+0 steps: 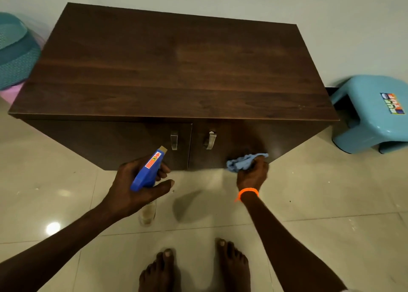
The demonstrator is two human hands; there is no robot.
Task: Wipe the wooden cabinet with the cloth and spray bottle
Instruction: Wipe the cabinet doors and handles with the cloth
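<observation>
wooden cabinet (172,70), two doors, two handles, left fingers (164,186) grasping one spray bottle (148,172), right fingers (257,165) clutching one cloth (241,162)

Glossy beige floor tiles (331,203), pale wall (331,8), blue stool (373,112).

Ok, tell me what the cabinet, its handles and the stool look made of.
Cabinet: dark wood or wood-look laminate, grain streaks, low sheen. Handles: likely polished metal, silvery and reflective. Stool: moulded light blue plastic, glossy, rounded edges.
</observation>
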